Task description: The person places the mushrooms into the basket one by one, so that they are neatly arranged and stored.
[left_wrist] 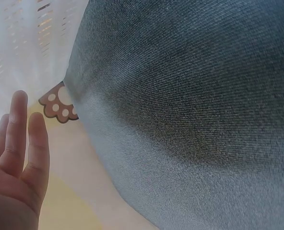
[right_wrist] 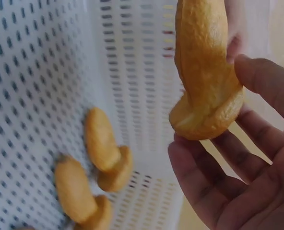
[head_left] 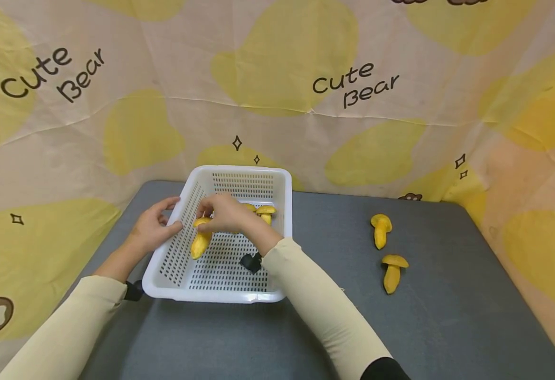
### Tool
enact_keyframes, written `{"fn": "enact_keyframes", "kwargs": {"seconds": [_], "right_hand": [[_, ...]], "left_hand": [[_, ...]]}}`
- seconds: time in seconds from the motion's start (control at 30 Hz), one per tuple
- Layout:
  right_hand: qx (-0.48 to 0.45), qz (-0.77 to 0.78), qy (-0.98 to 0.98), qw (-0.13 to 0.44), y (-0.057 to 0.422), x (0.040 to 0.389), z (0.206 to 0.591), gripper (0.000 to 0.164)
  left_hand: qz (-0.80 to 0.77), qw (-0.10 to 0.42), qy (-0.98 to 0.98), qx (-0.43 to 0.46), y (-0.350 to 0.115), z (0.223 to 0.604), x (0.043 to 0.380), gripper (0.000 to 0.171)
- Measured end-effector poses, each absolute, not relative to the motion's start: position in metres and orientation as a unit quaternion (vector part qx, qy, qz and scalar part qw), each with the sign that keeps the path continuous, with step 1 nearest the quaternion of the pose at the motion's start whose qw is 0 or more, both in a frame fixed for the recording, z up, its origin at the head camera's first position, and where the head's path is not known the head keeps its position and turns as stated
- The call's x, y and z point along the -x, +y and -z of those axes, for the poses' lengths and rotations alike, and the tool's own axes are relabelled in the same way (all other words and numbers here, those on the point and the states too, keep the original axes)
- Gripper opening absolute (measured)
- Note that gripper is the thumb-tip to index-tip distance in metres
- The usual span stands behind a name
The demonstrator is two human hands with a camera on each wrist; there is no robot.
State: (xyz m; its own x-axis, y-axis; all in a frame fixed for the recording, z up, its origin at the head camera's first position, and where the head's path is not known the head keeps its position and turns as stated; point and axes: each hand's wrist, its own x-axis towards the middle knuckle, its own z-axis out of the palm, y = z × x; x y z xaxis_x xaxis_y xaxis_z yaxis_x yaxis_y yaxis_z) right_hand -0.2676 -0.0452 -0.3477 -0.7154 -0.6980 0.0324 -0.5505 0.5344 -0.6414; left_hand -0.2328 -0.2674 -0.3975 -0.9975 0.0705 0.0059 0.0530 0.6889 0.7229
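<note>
A yellow mushroom [head_left: 201, 244] is in my right hand [head_left: 227, 212], which grips it by the cap, stem pointing towards me, over the left part of the white basket [head_left: 211, 294]. The right wrist view shows thumb and fingers around the cap of this mushroom [right_wrist: 202, 62]. Two more mushrooms lie in the basket, one [right_wrist: 101, 139] beside the other [right_wrist: 75, 189]; my right hand partly hides them in the head view. My left hand [head_left: 150, 226] rests at the basket's left rim, its fingers [left_wrist: 17, 129] fairly straight along the outside wall.
Two mushrooms lie on the grey table [head_left: 448, 316] right of the basket, one [head_left: 381, 230] behind the other [head_left: 392, 273]. A black wrist camera [head_left: 251, 262] shows below my right wrist, over the basket. A patterned yellow cloth [head_left: 277, 79] hangs behind the table.
</note>
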Motion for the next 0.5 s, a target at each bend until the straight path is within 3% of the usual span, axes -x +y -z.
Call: {"fn": "enact_keyframes", "kwargs": {"seconds": [0.5], "right_hand": [[0.347,0.304,0.877,0.131,-0.053,0.271,0.378,0.014]], "left_hand": [[-0.391,0.011,0.92,-0.035,-0.266,0.396,0.233,0.069]]}}
